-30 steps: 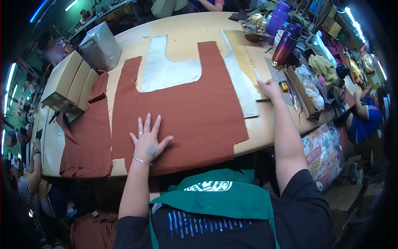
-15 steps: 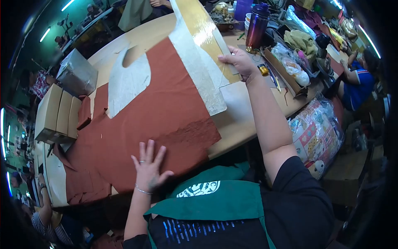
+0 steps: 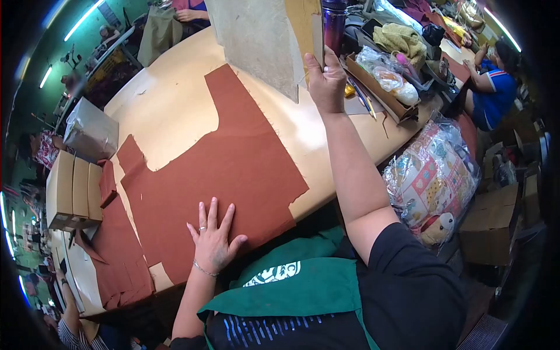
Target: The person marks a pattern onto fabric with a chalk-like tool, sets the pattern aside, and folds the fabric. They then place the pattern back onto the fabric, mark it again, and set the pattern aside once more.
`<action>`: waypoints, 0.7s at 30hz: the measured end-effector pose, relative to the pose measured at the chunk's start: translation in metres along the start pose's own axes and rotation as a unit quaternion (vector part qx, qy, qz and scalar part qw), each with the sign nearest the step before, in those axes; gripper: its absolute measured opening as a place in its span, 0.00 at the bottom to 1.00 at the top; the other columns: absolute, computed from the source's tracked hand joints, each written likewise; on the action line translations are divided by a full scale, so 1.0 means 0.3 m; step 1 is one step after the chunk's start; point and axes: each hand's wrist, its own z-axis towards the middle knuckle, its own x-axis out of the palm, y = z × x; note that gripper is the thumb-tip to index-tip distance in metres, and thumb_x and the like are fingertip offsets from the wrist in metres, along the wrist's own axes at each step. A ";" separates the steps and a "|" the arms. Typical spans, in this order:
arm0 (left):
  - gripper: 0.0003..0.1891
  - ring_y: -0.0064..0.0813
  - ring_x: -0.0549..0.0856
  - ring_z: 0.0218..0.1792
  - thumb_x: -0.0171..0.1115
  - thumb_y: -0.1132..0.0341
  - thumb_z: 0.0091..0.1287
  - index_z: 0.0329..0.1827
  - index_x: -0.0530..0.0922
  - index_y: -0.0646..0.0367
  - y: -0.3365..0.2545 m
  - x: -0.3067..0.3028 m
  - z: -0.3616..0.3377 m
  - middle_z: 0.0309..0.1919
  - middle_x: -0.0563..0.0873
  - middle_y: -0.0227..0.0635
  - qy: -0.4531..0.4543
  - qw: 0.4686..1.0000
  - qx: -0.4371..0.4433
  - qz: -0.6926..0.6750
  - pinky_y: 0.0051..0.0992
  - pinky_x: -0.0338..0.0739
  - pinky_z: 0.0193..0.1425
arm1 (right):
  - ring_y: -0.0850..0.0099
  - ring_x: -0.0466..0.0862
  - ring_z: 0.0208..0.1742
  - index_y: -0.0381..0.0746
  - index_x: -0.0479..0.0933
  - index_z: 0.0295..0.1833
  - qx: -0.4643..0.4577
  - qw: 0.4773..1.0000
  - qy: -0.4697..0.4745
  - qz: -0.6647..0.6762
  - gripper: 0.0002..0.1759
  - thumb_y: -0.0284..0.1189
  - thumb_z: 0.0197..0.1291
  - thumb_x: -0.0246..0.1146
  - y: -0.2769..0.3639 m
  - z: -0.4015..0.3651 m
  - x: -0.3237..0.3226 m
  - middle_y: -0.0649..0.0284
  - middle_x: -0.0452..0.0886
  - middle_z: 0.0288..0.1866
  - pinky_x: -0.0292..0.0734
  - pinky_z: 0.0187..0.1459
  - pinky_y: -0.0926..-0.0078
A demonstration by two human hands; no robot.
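Observation:
My left hand (image 3: 213, 245) lies flat with fingers spread on a rust-brown fabric piece (image 3: 216, 163) near the table's front edge. Raised over the table's far right part, my right hand (image 3: 326, 84) grips the edge of a large stiff pattern board (image 3: 256, 44), pale grey with a tan strip. The board is tilted up, and its top runs out of view. More brown fabric (image 3: 116, 251) lies to the left, separated from the main piece by a narrow gap.
Cartons (image 3: 74, 189) and a silvery box (image 3: 91, 129) stand at the left. A purple bottle (image 3: 333, 26), pencils (image 3: 366, 99) and a filled tray (image 3: 382, 93) are at the right. A plastic-wrapped bundle (image 3: 434, 175) sits beside the table. Other people work around.
The board has lifted off the fabric and moved up, uncovering the fabric's curved cut edge. My right hand has risen with it. My left hand stays flat on the fabric.

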 end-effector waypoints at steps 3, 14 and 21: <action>0.36 0.47 0.41 0.69 0.50 0.39 0.55 0.67 0.57 0.40 -0.031 -0.001 0.050 0.70 0.45 0.36 -0.018 1.000 -0.003 -0.011 0.68 0.42 0.58 | 0.76 0.77 0.38 0.37 0.74 0.45 -0.003 1.000 -0.015 -0.022 0.11 0.28 0.58 0.59 -0.066 -0.049 -0.002 0.62 0.80 0.38 0.71 0.40 0.80; 0.24 0.42 0.68 0.56 0.51 0.44 0.59 0.51 0.73 0.50 -0.030 -0.066 0.399 0.52 0.72 0.35 -0.116 0.993 0.004 -0.033 0.64 0.49 0.58 | 0.78 0.76 0.36 0.36 0.73 0.46 0.055 0.996 -0.062 0.023 0.11 0.28 0.59 0.57 -0.138 -0.109 0.007 0.63 0.79 0.37 0.71 0.39 0.81; 0.29 0.38 0.53 0.68 0.37 0.40 0.64 0.63 0.63 0.45 -0.064 -0.228 0.873 0.66 0.59 0.33 0.077 0.995 -0.068 0.014 0.58 0.46 0.64 | 0.78 0.77 0.36 0.34 0.72 0.44 0.034 0.999 -0.037 -0.010 0.09 0.27 0.60 0.57 -0.110 -0.103 0.000 0.62 0.79 0.37 0.71 0.39 0.82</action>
